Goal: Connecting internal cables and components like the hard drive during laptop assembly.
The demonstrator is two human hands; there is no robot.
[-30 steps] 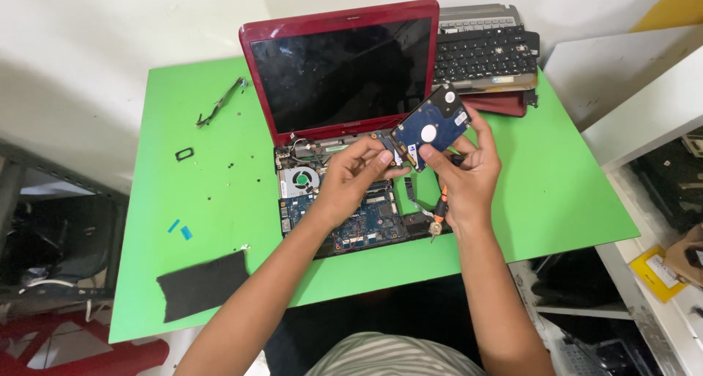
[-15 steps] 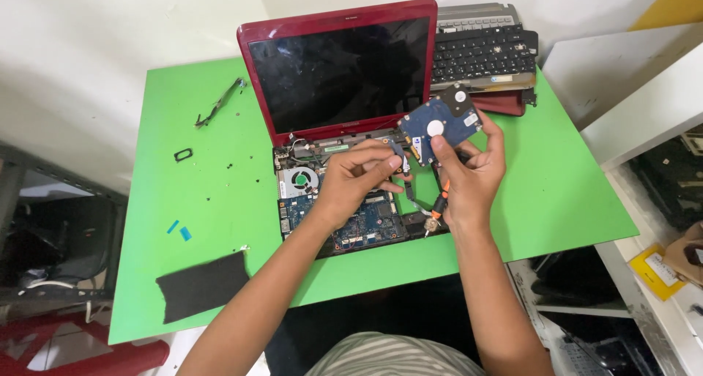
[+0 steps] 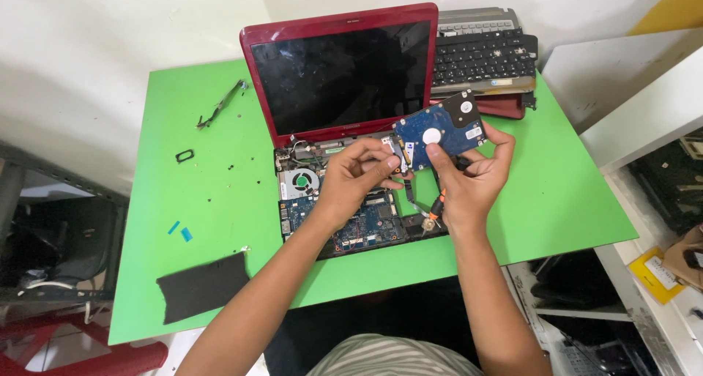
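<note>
A red laptop [image 3: 340,76] stands open on the green table [image 3: 205,200], its base stripped so the blue motherboard [image 3: 366,226] and a round fan [image 3: 299,180] show. My right hand [image 3: 469,175] holds a hard drive [image 3: 439,131] with its blue circuit side up, above the base; an orange-handled screwdriver [image 3: 438,207] is also tucked in that hand. My left hand [image 3: 355,178] pinches the drive's left end, at the connector.
Two detached keyboards [image 3: 483,50] lie stacked behind the laptop at the right. A black pad [image 3: 201,284] lies near the front left edge. A metal hinge piece [image 3: 220,105], a small black ring [image 3: 184,155], blue bits [image 3: 180,231] and loose screws dot the left half.
Both hands and the hard drive have shifted slightly toward the laptop base and tilted; the left fingers stay at the drive's left end.
</note>
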